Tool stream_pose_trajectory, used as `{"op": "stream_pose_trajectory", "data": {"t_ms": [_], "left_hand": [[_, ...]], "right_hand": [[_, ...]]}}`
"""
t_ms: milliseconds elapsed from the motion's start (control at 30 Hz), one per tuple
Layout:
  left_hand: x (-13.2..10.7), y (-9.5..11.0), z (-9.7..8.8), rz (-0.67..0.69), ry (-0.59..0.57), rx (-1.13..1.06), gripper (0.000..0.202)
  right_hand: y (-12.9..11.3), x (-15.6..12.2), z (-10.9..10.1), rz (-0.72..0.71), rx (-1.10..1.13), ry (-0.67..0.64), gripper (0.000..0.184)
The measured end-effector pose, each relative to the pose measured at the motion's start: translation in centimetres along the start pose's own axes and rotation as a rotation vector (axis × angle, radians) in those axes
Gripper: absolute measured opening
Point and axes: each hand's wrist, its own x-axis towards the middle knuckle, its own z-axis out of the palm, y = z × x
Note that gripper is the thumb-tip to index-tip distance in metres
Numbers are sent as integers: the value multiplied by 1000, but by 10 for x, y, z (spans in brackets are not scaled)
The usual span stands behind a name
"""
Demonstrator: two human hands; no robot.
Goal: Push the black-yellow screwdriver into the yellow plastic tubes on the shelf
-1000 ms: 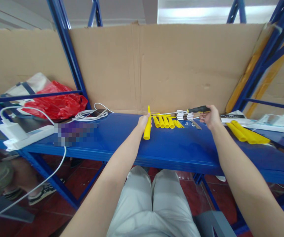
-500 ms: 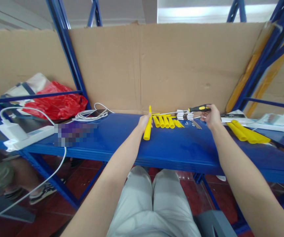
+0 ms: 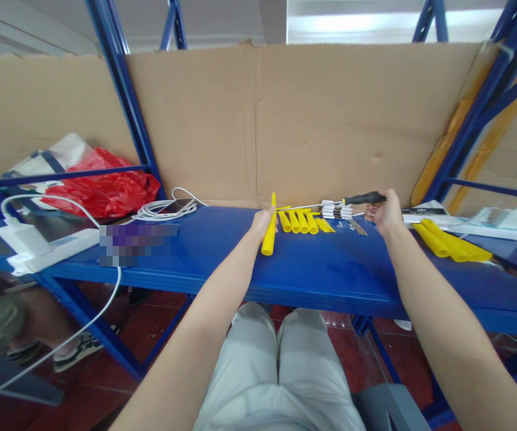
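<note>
Fingers of my left hand (image 3: 263,220) wrap round a yellow tapered tube (image 3: 268,237), its wide end toward me. My right hand (image 3: 384,211) grips the black-and-yellow handle of a screwdriver (image 3: 364,198). The long thin shaft runs left, and its tip meets the upper part of the held tube; how it touches there is too small to tell. Just right of my left hand, several more yellow tubes (image 3: 303,222) lie side by side on the blue shelf (image 3: 312,269). Small yellow pointed pieces (image 3: 325,225) and a stack of white pieces (image 3: 336,210) lie between my hands.
Larger yellow rolled pieces (image 3: 449,240) lie at the right, near white packaging (image 3: 505,222). To the left are a white power strip (image 3: 56,248), a coiled white cable (image 3: 163,209) and a red plastic bag (image 3: 105,185). Cardboard (image 3: 330,120) stands behind the shelf. Another person's legs show lower left.
The screwdriver handle has turned in my right hand, so its yellow patch no longer faces me. My left hand and the tube stay in place.
</note>
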Motion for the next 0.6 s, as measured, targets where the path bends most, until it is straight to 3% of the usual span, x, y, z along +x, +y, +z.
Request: {"op": "stream_pose_trajectory", "data": {"t_ms": [100, 267, 367, 600], "left_hand": [[0, 0, 1, -1, -6, 16, 23], [-1, 0, 1, 9, -15, 32, 22], [-2, 1, 0, 10, -12, 26, 21], [-3, 2, 1, -9, -6, -2, 21]], "right_hand": [[-2, -5, 5, 3, 31, 134, 30], [3, -1, 2, -76, -70, 171, 49], [3, 1, 0, -22, -66, 193, 44], [-5, -4, 2, 116, 34, 95, 27]]}}
